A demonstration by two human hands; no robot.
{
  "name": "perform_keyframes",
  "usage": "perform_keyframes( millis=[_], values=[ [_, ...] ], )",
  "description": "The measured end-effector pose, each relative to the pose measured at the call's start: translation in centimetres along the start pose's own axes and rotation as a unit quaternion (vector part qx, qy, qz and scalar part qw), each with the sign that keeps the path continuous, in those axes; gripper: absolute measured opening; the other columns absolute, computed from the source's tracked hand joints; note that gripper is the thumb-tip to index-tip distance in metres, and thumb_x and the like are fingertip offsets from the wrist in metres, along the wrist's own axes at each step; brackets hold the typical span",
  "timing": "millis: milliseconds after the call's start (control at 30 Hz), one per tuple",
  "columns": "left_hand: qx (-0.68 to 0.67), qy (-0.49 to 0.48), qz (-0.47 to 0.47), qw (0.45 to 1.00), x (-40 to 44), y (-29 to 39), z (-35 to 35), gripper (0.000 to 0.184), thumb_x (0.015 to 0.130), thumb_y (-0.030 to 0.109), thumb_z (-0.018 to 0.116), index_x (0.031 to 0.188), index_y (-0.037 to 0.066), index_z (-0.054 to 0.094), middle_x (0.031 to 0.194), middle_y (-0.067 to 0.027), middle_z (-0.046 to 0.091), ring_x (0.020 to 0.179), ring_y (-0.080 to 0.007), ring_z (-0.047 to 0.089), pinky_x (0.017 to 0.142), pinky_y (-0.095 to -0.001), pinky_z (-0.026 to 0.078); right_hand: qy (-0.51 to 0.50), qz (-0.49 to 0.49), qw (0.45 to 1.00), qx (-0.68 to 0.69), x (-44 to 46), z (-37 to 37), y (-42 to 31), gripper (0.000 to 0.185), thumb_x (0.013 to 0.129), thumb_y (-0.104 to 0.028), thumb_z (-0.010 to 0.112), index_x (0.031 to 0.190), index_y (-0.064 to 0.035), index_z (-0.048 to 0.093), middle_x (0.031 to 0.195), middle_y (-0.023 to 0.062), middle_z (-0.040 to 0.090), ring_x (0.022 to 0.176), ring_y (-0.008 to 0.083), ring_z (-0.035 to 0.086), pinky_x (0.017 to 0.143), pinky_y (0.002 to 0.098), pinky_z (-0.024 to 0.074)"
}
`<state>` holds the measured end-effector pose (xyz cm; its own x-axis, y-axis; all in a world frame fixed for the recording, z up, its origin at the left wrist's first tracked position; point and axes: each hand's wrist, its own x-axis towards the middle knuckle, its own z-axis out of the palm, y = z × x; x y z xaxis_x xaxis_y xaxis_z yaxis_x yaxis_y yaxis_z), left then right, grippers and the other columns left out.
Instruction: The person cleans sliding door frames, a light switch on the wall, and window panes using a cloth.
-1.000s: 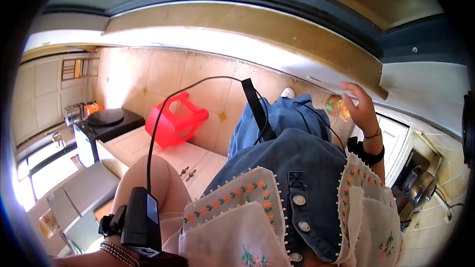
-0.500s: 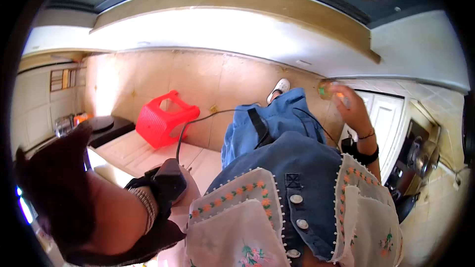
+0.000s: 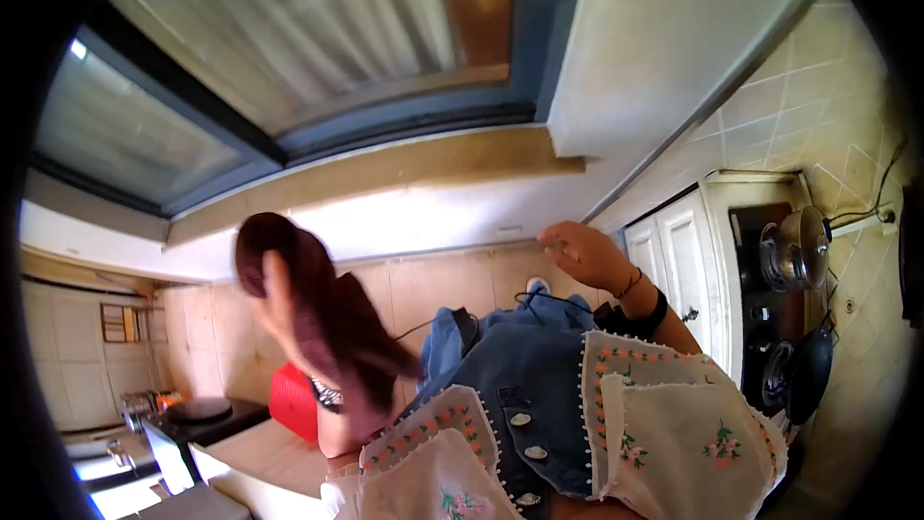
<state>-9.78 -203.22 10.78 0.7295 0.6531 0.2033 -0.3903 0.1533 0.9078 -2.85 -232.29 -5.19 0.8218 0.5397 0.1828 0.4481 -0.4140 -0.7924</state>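
Observation:
A dark maroon cloth (image 3: 337,327) hangs over my left hand (image 3: 279,303), which is raised left of centre with its fingers against the fabric. Toward the window wall, my right hand (image 3: 580,255) is held out with fingers curved and apart, holding nothing that shows. A dark band and a thin bracelet are on the right wrist. The blue denim garment (image 3: 491,366) and white embroidered collar lie below and between the hands. Behind the cloth, part of a red stool (image 3: 292,403) shows.
A wooden-edged sill (image 3: 404,164) runs below dark-framed windows. To the right stand white cabinet doors (image 3: 681,250) and a stove with a metal pot (image 3: 804,246) and a dark pan (image 3: 810,376). At the left are a black round-topped appliance (image 3: 200,411) and a small wooden rack (image 3: 120,323).
My left hand has risen from the lower left with the maroon cloth. My right hand has shifted left in view. The view has turned toward the stove, and the bottle near my right hand no longer shows.

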Motion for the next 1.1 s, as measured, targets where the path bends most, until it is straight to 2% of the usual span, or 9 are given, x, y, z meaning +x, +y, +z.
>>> perform_keyframes(
  millis=[67,100,133,267,333,467,800,900,1100],
  values=[
    [0.055,-0.09,0.02,0.994,0.3,-2.4,2.1,0.046,0.09,0.019,0.044,0.129,-0.004,0.039,0.108,-0.0161,0.054,0.091,-0.0175,0.051,0.081,-0.0295,0.044,0.024,0.026,0.999,0.013,-0.7,-1.7,0.8,0.024,0.081,-0.018,0.056,0.099,-0.0025,0.06,0.098,0.0157,0.061,0.094,0.0314,0.057,0.082,0.0374,0.045],
    [0.191,-0.162,0.243,0.937,0.2,-3.7,2.9,0.047,0.089,0.017,0.046,0.13,-0.002,0.038,0.113,-0.0175,0.05,0.091,-0.0198,0.051,0.08,-0.0301,0.044,0.03,0.03,0.999,0.008,-1.3,-2.3,1.3,0.024,0.081,-0.018,0.057,0.098,-0.0021,0.06,0.097,0.0159,0.061,0.093,0.032,0.057,0.081,0.0376,0.0452],
    [0.317,-0.216,0.448,0.808,0.1,-4.9,3.7,0.048,0.088,0.016,0.047,0.132,0.0,0.038,0.119,-0.0189,0.046,0.091,-0.0221,0.051,0.079,-0.0307,0.044,0.03,0.046,0.998,0.0,-1.7,-2.7,2.2,0.024,0.08,-0.018,0.056,0.097,-0.0016,0.06,0.097,0.0162,0.061,0.092,0.0327,0.057,0.081,0.038,0.0454],
    [0.349,-0.224,0.44,0.796,1.4,-7.0,9.2,0.049,0.082,0.0,0.05,0.13,0.001,0.04,0.132,-0.0226,0.038,0.121,-0.033,0.041,0.099,-0.0358,0.034,0.041,0.07,0.997,-0.001,-3.7,-4.6,5.1,0.025,0.081,-0.019,0.056,0.099,-0.0018,0.06,0.097,0.0148,0.061,0.091,0.0305,0.058,0.079,0.0363,0.0464],
    [0.282,-0.206,0.421,0.837,3.3,-8.4,12.0,0.048,0.083,-0.001,0.049,0.13,0.001,0.041,0.136,-0.0222,0.035,0.125,-0.0332,0.036,0.101,-0.0356,0.03,0.052,0.076,0.996,0.016,-4.1,-5.8,6.4,0.026,0.081,-0.02,0.056,0.1,-0.0022,0.06,0.097,0.0141,0.062,0.09,0.0293,0.059,0.079,0.0354,0.0467],
    [0.276,-0.168,0.487,0.812,7.8,-9.1,16.7,0.065,0.071,-0.013,0.046,0.133,0.001,0.035,0.132,-0.0232,0.04,0.12,-0.0397,0.038,0.101,-0.0397,0.029,0.07,0.091,0.993,-0.014,-4.6,-8.6,9.3,0.026,0.081,-0.021,0.057,0.101,-0.0039,0.06,0.096,0.013,0.061,0.086,0.0256,0.059,0.076,0.0328,0.0471],
    [0.302,-0.075,0.611,0.728,16.8,-4.2,29.2,0.079,0.06,-0.019,0.034,0.136,-0.001,0.027,0.135,-0.0228,0.036,0.125,-0.0403,0.032,0.105,-0.0409,0.027,0.079,0.08,0.994,-0.01,-4.8,-12.3,13.0,0.026,0.083,-0.023,0.055,0.101,-0.0039,0.059,0.096,0.0153,0.061,0.09,0.0298,0.059,0.077,0.0363,0.0466],
    [0.383,-0.154,0.553,0.724,18.2,-6.7,31.5,0.078,0.059,-0.019,0.038,0.135,-0.001,0.03,0.134,-0.0212,0.037,0.129,-0.0389,0.026,0.106,-0.0406,0.024,0.057,0.09,0.994,0.003,-5.8,-11.8,14.1,0.027,0.083,-0.024,0.055,0.1,-0.0038,0.06,0.095,0.0151,0.062,0.089,0.0304,0.059,0.077,0.0362,0.0466],
    [0.403,-0.116,0.584,0.695,17.8,-13.4,30.1,0.073,0.062,-0.013,0.05,0.133,0.001,0.037,0.123,-0.0213,0.045,0.126,-0.0414,0.029,0.106,-0.0522,0.019,0.063,0.156,0.985,0.03,-7.2,-11.6,15.5,0.028,0.083,-0.023,0.056,0.1,-0.0011,0.06,0.096,0.0164,0.062,0.091,0.0281,0.061,0.08,0.0338,0.0481]
  ],
)
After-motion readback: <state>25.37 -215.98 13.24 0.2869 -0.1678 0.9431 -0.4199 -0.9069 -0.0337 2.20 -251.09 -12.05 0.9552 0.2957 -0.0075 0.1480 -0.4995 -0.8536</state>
